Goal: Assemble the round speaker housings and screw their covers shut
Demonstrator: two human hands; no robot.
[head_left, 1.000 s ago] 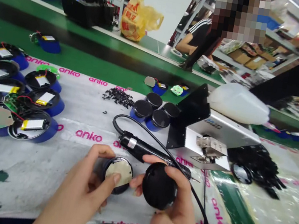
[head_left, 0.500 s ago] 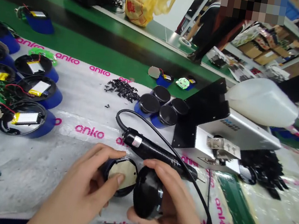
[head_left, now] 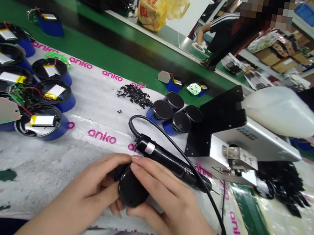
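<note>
My left hand point(head_left: 94, 187) is closed around a small round housing point(head_left: 118, 172), of which only a dark blue bit shows between the fingers. A glossy black round cover point(head_left: 133, 189) lies over the housing's open end, and my right hand point(head_left: 168, 195) grips it from the right with fingers along its top edge and the thumb below. Both hands meet at the top of the cover. Whether the cover sits fully seated cannot be made out. Just beyond them lies a black electric screwdriver point(head_left: 167, 161), its bit pointing right and its cable looping over it.
Several blue housings with batteries point(head_left: 43, 120) stand at left. Black screws point(head_left: 136, 95) form a pile near several black-topped blue housings point(head_left: 161, 110). A silver screw-feeder-like machine point(head_left: 230, 146) stands right, with black parts point(head_left: 283, 182) beside it. Across the bench a person point(head_left: 220, 28) works.
My right hand has brought the black cover left onto the housing, hiding the pale disc inside. The view has shifted slightly, and the person opposite now shows an arm on the bench.
</note>
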